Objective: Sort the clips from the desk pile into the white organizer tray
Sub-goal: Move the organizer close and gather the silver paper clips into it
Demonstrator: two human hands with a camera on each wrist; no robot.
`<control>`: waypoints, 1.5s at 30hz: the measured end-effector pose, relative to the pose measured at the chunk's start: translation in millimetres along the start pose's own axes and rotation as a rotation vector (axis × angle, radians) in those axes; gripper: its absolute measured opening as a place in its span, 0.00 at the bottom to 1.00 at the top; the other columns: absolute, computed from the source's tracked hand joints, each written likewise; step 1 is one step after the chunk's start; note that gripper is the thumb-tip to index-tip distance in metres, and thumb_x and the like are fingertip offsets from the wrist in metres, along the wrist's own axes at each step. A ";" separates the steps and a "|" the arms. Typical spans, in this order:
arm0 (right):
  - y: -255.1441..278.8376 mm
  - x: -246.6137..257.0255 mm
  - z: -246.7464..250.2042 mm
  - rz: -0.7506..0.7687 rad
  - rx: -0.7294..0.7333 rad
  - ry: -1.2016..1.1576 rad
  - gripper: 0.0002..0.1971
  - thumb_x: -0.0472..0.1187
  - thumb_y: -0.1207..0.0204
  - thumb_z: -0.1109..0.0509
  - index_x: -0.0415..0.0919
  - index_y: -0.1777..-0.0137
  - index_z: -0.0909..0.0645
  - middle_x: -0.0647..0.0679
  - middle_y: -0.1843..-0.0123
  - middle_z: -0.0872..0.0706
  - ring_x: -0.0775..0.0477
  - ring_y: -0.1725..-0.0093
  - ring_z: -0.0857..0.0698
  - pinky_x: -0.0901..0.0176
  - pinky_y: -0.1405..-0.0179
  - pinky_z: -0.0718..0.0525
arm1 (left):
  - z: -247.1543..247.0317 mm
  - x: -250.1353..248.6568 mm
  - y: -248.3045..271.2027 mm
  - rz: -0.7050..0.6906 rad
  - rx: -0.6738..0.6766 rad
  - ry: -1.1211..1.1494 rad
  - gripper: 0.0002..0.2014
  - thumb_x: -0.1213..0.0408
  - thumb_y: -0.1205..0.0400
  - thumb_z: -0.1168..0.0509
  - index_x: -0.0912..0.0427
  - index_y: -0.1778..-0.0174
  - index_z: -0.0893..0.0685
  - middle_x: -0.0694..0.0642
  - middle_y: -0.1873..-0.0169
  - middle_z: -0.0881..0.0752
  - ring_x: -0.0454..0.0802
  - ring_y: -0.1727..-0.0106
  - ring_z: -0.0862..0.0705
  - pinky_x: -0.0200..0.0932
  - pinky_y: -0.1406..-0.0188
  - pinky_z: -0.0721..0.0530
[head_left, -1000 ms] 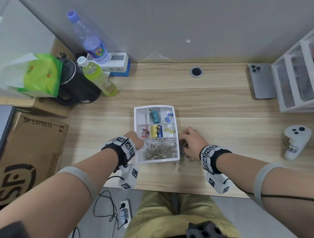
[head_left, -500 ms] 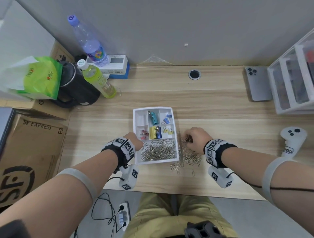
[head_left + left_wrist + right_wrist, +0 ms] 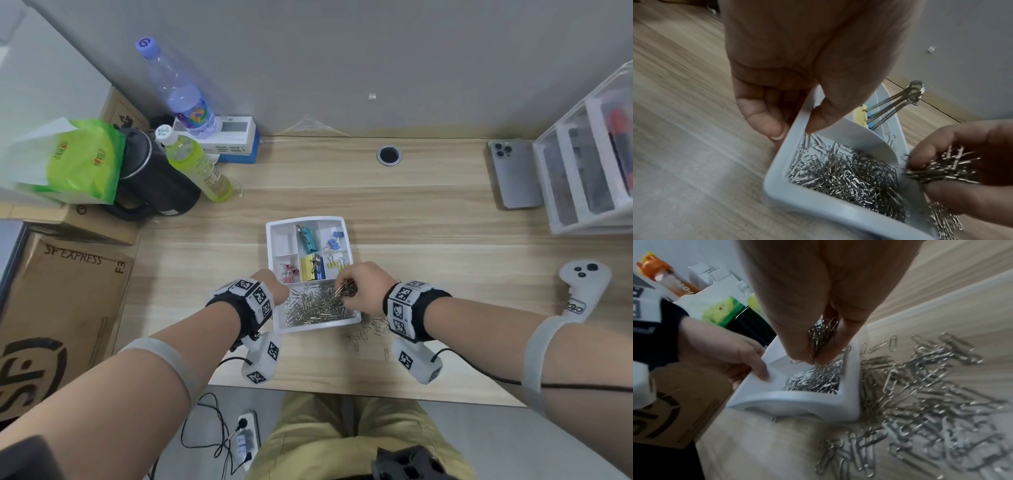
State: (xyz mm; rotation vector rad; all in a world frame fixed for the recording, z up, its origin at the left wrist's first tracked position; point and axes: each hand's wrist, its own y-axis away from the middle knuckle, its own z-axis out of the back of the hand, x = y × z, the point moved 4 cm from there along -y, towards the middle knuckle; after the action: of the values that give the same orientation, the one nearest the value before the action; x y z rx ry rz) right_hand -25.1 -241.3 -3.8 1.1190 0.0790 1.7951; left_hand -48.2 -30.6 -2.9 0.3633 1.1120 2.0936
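Note:
The white organizer tray [image 3: 310, 220] sits mid-desk; its wide near compartment is full of silver paper clips [image 3: 313, 305], and the small far compartments hold coloured binder clips [image 3: 310, 236]. My left hand [image 3: 272, 286] pinches the tray's left rim [image 3: 797, 142], thumb inside, fingers outside. My right hand [image 3: 356, 291] hovers over the near compartment's right end, gripping a bunch of paper clips [image 3: 821, 335]. The loose pile of paper clips [image 3: 920, 394] lies on the desk just right of the tray [image 3: 851, 382].
A black kettle [image 3: 157, 178], two bottles and a green bag stand at the far left. A phone [image 3: 513, 174] and clear drawers [image 3: 589, 161] are at the far right; a white controller [image 3: 582, 284] lies right. A cardboard box [image 3: 51, 308] is beside the desk.
My right hand lifted a bunch of paper clips from the desk pile and carried it left over the tray's near compartment. The left hand stayed on the tray's rim.

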 end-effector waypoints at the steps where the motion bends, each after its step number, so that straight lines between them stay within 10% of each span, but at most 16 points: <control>1: -1.1 4.4 -5.7 0.003 0.012 0.007 0.11 0.37 0.29 0.25 0.49 0.47 0.14 0.49 0.48 0.13 0.52 0.59 0.14 0.58 0.57 0.12 | 0.1 0.0 0.2 -0.001 -0.004 0.003 0.09 0.72 0.25 0.41 0.61 0.71 0.32 0.57 0.77 0.30 0.55 0.72 0.25 0.44 0.67 0.26; 7: -4.2 19.0 -30.8 0.051 0.041 0.030 0.17 0.39 0.26 0.26 0.47 0.37 0.14 0.50 0.37 0.13 0.49 0.40 0.16 0.63 0.39 0.21 | -0.4 1.0 -0.8 -0.010 0.007 0.022 0.10 0.72 0.25 0.41 0.60 0.71 0.33 0.56 0.77 0.32 0.53 0.75 0.29 0.44 0.68 0.27; 20: 6.8 -43.3 28.9 -0.119 -0.223 0.054 0.11 0.40 0.25 0.32 0.45 0.43 0.18 0.54 0.49 0.20 0.51 0.52 0.17 0.53 0.46 0.14 | 3.3 1.1 1.7 -0.015 0.026 -0.019 0.11 0.74 0.23 0.42 0.60 0.69 0.35 0.56 0.76 0.33 0.52 0.78 0.32 0.40 0.80 0.32; 25: 17.8 -71.9 38.0 -0.133 -0.118 0.171 0.09 0.44 0.28 0.33 0.47 0.49 0.19 0.53 0.55 0.18 0.46 0.56 0.16 0.53 0.52 0.15 | 14.0 12.6 -0.2 -0.010 0.027 -0.038 0.06 0.73 0.21 0.42 0.64 0.65 0.30 0.58 0.75 0.29 0.52 0.78 0.29 0.39 0.79 0.31; 32: 22.0 -56.1 -22.6 -0.376 0.405 -0.319 0.08 0.31 0.25 0.36 0.37 0.54 0.15 0.42 0.62 0.07 0.44 0.63 0.07 0.42 0.54 0.08 | 27.4 33.2 -6.1 0.022 -0.026 -0.144 0.05 0.70 0.19 0.39 0.67 0.60 0.25 0.59 0.69 0.24 0.59 0.65 0.22 0.45 0.70 0.24; 37: 18.7 -41.7 -66.9 -0.485 0.681 -0.583 0.12 0.24 0.26 0.39 0.37 0.52 0.18 0.40 0.70 0.17 0.50 0.73 0.16 0.62 0.70 0.22 | 26.2 33.9 -7.0 0.018 -0.046 -0.144 0.08 0.69 0.18 0.38 0.66 0.63 0.26 0.59 0.68 0.23 0.59 0.63 0.20 0.45 0.66 0.22; 41: 12.9 -40.4 -87.1 -0.505 0.666 -0.648 0.15 0.24 0.34 0.39 0.40 0.53 0.18 0.41 0.64 0.28 0.52 0.65 0.28 0.63 0.71 0.40 | 26.0 35.7 -7.4 0.008 -0.050 -0.136 0.10 0.68 0.17 0.39 0.66 0.64 0.26 0.60 0.68 0.23 0.60 0.63 0.20 0.45 0.68 0.22; 45: 7.9 -39.1 -69.6 -0.466 0.457 -0.581 0.12 0.26 0.36 0.37 0.39 0.57 0.17 0.36 0.62 0.20 0.44 0.61 0.23 0.61 0.68 0.33 | 24.3 37.1 -6.9 0.009 -0.037 -0.136 0.10 0.68 0.16 0.40 0.66 0.64 0.26 0.60 0.68 0.22 0.60 0.62 0.19 0.45 0.66 0.21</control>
State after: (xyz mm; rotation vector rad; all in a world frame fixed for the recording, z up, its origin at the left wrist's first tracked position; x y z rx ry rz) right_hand -76.5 -246.8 -65.1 1.7434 0.3820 1.0129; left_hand -57.6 12.9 2.7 0.4860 0.9927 2.0616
